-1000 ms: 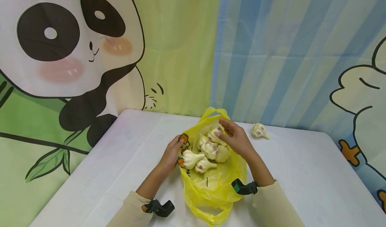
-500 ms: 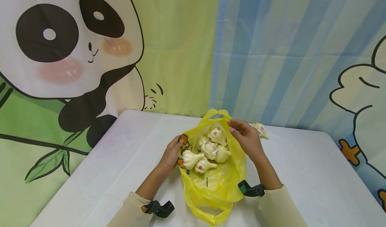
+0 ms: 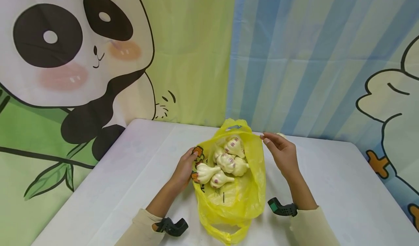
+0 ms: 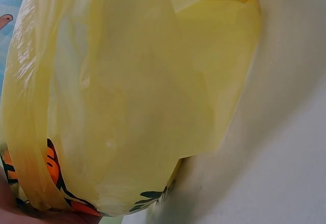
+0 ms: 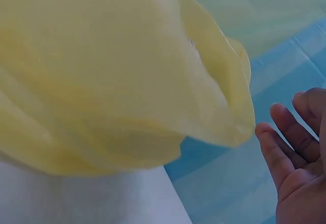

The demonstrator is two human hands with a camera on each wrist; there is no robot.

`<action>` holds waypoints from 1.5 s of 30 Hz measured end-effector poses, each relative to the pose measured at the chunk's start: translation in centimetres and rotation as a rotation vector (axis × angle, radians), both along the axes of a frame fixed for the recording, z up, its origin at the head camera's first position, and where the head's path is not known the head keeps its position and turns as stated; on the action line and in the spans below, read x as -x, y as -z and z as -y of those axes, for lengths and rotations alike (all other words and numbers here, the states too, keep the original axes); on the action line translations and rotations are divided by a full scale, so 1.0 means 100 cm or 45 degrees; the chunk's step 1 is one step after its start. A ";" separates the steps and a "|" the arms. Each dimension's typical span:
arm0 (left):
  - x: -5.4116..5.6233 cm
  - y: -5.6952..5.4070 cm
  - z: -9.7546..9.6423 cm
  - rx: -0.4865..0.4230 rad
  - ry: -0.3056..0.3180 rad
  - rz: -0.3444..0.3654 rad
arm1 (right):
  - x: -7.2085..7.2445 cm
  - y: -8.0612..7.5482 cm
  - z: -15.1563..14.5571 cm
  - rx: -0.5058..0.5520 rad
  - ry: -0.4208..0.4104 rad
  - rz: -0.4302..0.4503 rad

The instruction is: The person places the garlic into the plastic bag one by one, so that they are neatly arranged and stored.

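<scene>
A yellow plastic bag point(image 3: 243, 198) lies with its mouth spread wide, and several garlic bulbs point(image 3: 226, 162) show inside. My left hand point(image 3: 183, 169) grips the bag's left edge, thumb over the printed rim. In the left wrist view the bag wall point(image 4: 127, 81) fills most of the picture. My right hand point(image 3: 284, 157) is just right of the bag, its fingers loosely bent and holding nothing. The right wrist view has those fingertips close to the bag's rim point(image 5: 239, 112). Behind the right hand, one loose garlic bulb point(image 3: 280, 134) is almost wholly hidden.
All this lies on a white table point(image 3: 154, 148) whose back edge meets a printed cloth backdrop point(image 3: 271, 57) with a panda on the left. One bag handle point(image 3: 235, 125) points to the back, the other point(image 3: 229, 235) to the front. A dark wrist camera point(image 3: 283, 208) sits on each arm.
My right hand has moved right, from over the bulbs in the bag to outside its right side, now covering most of the loose bulb. My left hand stays on the rim.
</scene>
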State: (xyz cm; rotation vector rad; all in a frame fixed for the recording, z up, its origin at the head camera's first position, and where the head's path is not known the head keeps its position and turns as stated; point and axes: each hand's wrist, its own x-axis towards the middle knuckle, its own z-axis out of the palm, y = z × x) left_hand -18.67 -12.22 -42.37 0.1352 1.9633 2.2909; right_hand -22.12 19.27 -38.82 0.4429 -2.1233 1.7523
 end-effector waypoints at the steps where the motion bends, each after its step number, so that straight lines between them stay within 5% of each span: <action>1: 0.000 0.000 0.000 0.002 0.003 -0.001 | -0.002 -0.002 -0.001 -0.008 0.008 0.003; 13: 0.001 0.003 0.003 -0.007 -0.007 0.011 | -0.011 -0.011 -0.003 -0.110 0.114 0.055; 25: 0.002 -0.001 0.002 0.008 -0.011 0.018 | 0.029 0.028 -0.044 -0.173 0.236 0.058; 36: 0.003 -0.001 0.003 -0.011 -0.008 0.027 | 0.041 0.048 -0.067 -0.245 0.358 0.158; 45: 0.003 0.002 0.002 0.035 -0.041 0.049 | 0.052 0.052 -0.084 -0.372 0.289 0.287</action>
